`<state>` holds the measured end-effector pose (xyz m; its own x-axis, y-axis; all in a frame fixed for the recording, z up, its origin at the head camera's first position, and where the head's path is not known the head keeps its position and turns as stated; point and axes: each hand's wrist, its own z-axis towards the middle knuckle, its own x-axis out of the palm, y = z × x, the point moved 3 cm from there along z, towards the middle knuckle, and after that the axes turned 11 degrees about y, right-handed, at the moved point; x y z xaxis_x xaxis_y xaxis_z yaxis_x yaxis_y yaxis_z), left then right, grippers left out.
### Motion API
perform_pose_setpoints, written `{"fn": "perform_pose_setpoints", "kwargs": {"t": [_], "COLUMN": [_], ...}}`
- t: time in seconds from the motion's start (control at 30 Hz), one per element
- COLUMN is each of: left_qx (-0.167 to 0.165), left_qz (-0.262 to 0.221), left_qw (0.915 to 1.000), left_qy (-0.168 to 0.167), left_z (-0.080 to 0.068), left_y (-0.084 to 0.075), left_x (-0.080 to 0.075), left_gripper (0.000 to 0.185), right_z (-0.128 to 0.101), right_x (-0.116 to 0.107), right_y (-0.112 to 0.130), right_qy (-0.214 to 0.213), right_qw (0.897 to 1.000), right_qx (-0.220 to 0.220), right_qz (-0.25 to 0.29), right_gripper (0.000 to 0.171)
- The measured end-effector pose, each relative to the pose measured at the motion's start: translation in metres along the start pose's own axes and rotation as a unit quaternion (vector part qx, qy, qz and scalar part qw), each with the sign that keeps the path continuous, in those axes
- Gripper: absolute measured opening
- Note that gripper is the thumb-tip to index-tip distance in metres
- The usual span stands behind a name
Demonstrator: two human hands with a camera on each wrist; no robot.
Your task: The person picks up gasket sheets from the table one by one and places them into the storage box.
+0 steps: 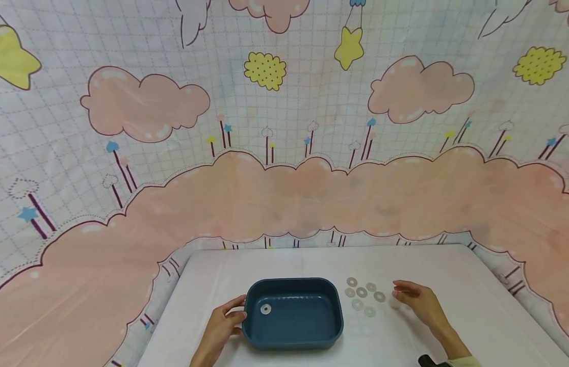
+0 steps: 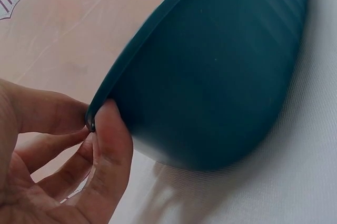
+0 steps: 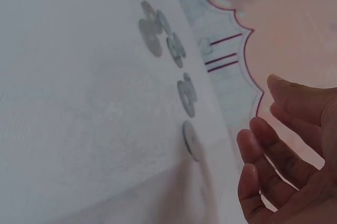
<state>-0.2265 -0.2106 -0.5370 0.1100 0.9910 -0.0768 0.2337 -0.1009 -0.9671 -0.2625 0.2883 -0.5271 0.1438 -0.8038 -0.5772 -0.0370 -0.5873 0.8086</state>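
Observation:
A dark blue rectangular basin point(image 1: 293, 344) with rounded corners sits on the white table. My left hand point(image 1: 220, 322) pinches its rim at the left side; in the left wrist view the thumb point(image 2: 111, 129) lies against the outer wall. One flat ring, like a washer point(image 1: 262, 310), lies inside the basin, toward the left. Several more pale washers point(image 1: 376, 299) are spread on the table to the basin's right. Above the rightmost washer point(image 1: 394, 304) hovers my right hand point(image 1: 422, 305), its fingers loosely bent and apart, nothing between them.
The white table point(image 1: 275, 262) ends at a printed cloth point(image 1: 312, 199) with clouds and stars, which rises behind it and drops at both sides. A black strap piece point(image 1: 427, 361) shows at the right wrist, by a pale sleeve point(image 1: 465, 362).

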Motion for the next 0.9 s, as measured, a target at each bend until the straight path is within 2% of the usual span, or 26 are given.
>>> {"fn": "perform_pose_setpoints", "kwargs": {"t": [0.33,0.6,0.9], "left_qx": [-0.005,0.000,0.000], "left_qz": [-0.007,-0.008,-0.007], "left_qw": [1.0000,1.0000,0.9999], "left_qy": [-0.005,-0.001,-0.008], "left_z": [0.003,0.001,0.002], "left_y": [0.005,0.003,0.003], "left_x": [-0.002,0.000,0.000], "left_gripper": [0.051,0.051,0.051], "right_z": [0.006,0.009,0.013], "right_x": [0.005,0.006,0.010], "right_y": [-0.017,-0.027,-0.035], "right_qy": [0.004,-0.002,0.014], "right_qw": [0.998,0.997,0.994], "right_qx": [0.002,0.011,0.020], "right_qz": [-0.063,-0.077,-0.105], "right_gripper": [0.042,0.036,0.041]}}
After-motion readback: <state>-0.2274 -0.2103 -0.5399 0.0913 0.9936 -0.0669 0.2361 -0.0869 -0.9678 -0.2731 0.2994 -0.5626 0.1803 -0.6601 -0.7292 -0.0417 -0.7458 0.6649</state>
